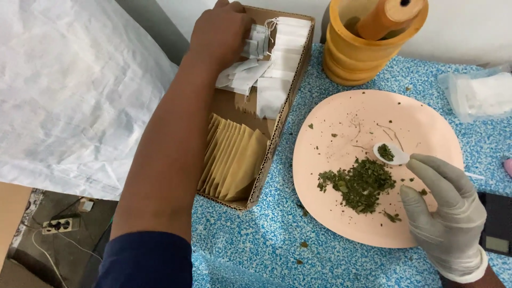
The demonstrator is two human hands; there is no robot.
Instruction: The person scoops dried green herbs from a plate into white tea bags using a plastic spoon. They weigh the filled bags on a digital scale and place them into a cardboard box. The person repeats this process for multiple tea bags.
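My bare left hand (pixel 218 32) reaches into a long cardboard box (pixel 277 128) and rests on a heap of white empty tea bags (pixel 266 69) with strings. A row of tan paper envelopes (pixel 232 160) stands in the near end of the box. My gloved right hand (pixel 445 213) pinches a small white plastic spoon (pixel 392 154) with a little crushed green leaf in its bowl. The spoon hovers over a pink plate (pixel 341 117), just beyond a pile of dried green leaves (pixel 360 184).
A yellow wooden mortar with its pestle (pixel 368 37) stands behind the plate. A clear bag of white material (pixel 480 96) lies at far right. A dark scale's corner (pixel 498 224) shows at the right edge. White sacking (pixel 69 90) covers the left. The tabletop (pixel 277 234) is blue-speckled.
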